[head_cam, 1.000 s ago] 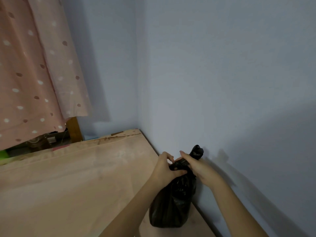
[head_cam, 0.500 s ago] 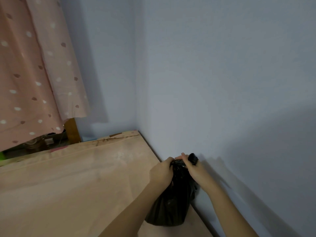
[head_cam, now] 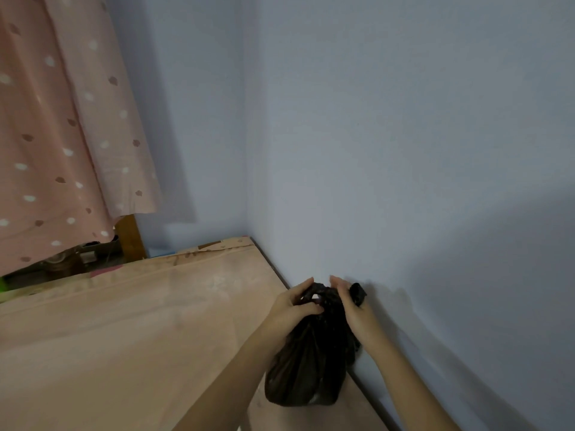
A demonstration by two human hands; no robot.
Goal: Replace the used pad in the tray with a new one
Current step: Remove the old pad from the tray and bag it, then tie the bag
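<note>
A full black plastic bag [head_cam: 306, 368] stands on a pale wooden board [head_cam: 124, 337], close to the blue wall. My left hand [head_cam: 292, 306] grips the gathered top of the bag from the left. My right hand [head_cam: 351, 303] grips it from the right, with a twisted end of the bag sticking out past its fingers. A small loop of plastic shows between the two hands. No tray or pad is in sight; what the bag holds is hidden.
The blue wall [head_cam: 404, 150] runs along the board's right edge and meets another wall at a corner. A pink dotted curtain [head_cam: 62, 135] hangs at the left over a wooden post [head_cam: 130, 241] and dark clutter.
Both hands have kept working the bag's neck. The loose end that stood up high a second ago is now pulled down into a small loop between the hands.
</note>
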